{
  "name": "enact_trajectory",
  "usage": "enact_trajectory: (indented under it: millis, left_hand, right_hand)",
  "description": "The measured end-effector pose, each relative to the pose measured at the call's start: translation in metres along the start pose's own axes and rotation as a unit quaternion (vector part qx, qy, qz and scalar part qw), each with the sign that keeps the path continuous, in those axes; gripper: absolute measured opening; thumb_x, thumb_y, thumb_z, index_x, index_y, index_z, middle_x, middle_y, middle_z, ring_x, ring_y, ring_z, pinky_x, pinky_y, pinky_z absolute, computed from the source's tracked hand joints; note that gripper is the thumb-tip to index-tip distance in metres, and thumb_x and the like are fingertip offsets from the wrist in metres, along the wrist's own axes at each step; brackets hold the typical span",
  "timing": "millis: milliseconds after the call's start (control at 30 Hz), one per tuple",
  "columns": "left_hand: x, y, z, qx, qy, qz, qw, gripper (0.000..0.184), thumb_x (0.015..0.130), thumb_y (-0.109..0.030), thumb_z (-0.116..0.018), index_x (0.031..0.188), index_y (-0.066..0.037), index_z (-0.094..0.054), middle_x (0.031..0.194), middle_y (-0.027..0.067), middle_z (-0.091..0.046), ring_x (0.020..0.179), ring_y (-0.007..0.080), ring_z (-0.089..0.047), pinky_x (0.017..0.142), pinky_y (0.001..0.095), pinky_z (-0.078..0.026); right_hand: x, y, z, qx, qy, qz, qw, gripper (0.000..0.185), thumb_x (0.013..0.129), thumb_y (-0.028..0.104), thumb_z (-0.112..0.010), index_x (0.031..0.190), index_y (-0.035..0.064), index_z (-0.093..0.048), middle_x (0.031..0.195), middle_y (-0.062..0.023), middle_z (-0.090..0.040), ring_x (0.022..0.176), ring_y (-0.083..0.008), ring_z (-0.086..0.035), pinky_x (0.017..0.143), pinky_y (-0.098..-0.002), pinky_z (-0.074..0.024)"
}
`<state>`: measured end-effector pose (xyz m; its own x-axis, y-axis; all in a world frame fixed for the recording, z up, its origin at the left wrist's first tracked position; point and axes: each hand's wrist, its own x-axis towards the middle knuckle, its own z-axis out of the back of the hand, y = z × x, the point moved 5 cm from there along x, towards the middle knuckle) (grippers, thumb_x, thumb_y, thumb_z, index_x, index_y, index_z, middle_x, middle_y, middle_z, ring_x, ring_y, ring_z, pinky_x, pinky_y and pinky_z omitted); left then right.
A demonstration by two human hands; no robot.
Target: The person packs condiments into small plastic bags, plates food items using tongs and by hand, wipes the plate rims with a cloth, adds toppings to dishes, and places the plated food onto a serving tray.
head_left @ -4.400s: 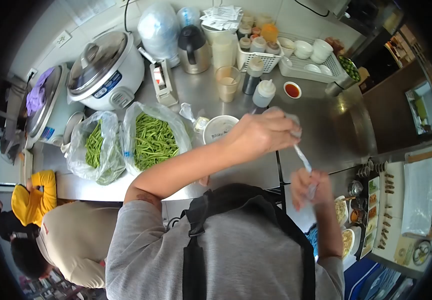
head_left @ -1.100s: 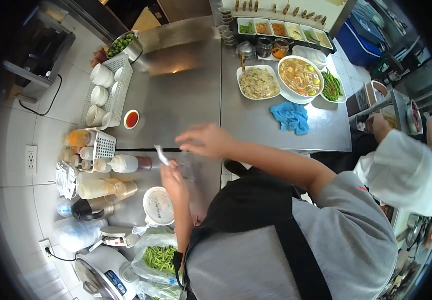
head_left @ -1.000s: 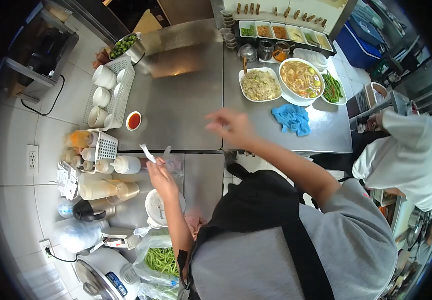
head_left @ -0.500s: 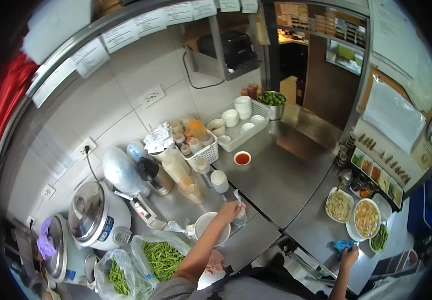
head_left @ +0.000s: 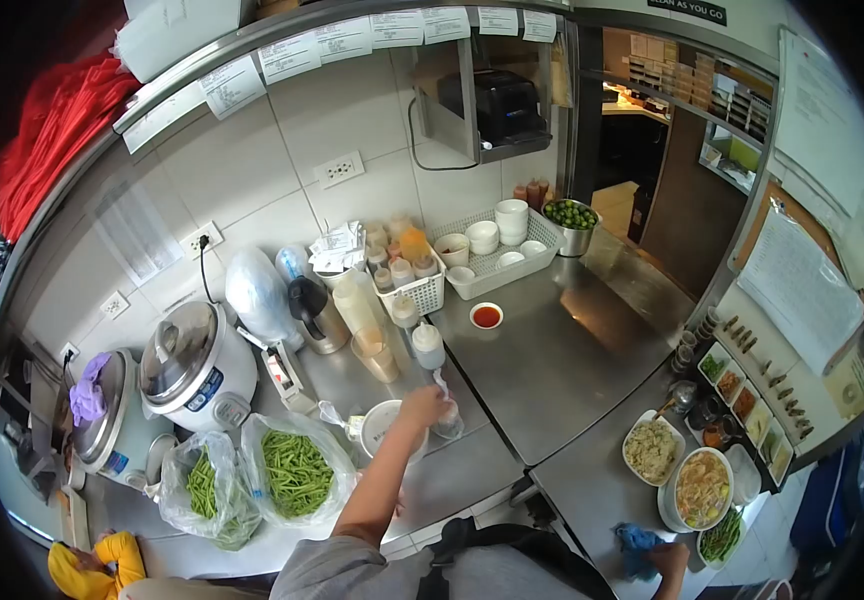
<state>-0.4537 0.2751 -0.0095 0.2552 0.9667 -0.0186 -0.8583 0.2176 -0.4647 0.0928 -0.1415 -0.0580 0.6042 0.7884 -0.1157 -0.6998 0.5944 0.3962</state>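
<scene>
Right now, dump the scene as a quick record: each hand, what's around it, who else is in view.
left_hand: the left hand grips the neck of a small clear bag
beside_left: round tub, partly hidden by the forearm
right_hand: the right hand is on a blue cloth, grip unclear
near_right: noodle soup, rice dish, plated green beans
bagged_beans: two open bags, left of the tub
sauce: red sauce in a small white dish
rear_wall: rice cooker, steel jug
others: person in yellow, lower left
</scene>
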Motion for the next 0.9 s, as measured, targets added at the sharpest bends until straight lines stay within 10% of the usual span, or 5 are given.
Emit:
enact_trajectory:
  millis: [200, 567, 900]
  left_hand:
    - [-0.025, -0.017, 0.017, 0.01, -0.045, 0.052, 0.998, 0.035, 0.078, -0.036, -0.065, 0.104, -0.013, -0.069, 0.097, 0.0132, -0.069, 0.093, 0.0328, -0.064, 0.087, 0.0458, -0.047]
    - [-0.041, -0.069, 0.05, 0.192, -0.088, 0.17, 0.963, 0.042, 0.076, -0.036, -0.07, 0.111, -0.013, -0.066, 0.11, 0.0088, -0.062, 0.109, 0.029, -0.056, 0.102, 0.0578, -0.03]
    - [-0.056, -0.228, 0.1, -0.002, -0.286, -0.084, 0.955, 0.027, 0.079, -0.02, -0.068, 0.104, -0.01, -0.066, 0.098, 0.0095, -0.063, 0.097, 0.0298, -0.057, 0.093, 0.0446, -0.038]
  right_hand:
    - [-0.017, 0.015, 0.026, 0.123, 0.167, 0.023, 0.978, 0.051, 0.064, 0.039, -0.082, 0.098, 0.0023, -0.071, 0.09, -0.015, -0.071, 0.083, -0.0229, -0.069, 0.075, -0.0338, -0.0535]
    - [-0.038, -0.089, 0.033, 0.258, 0.333, -0.003, 0.907, 0.027, 0.088, 0.017, -0.061, 0.109, 0.0009, -0.065, 0.089, -0.0099, -0.069, 0.074, -0.0157, -0.066, 0.065, -0.0279, -0.0538]
    - [-0.079, -0.198, 0.096, 0.319, 0.235, -0.178, 0.901, 0.038, 0.087, 0.026, -0.063, 0.119, 0.0047, -0.061, 0.11, -0.0112, -0.061, 0.096, -0.0197, -0.057, 0.082, -0.0301, -0.0464]
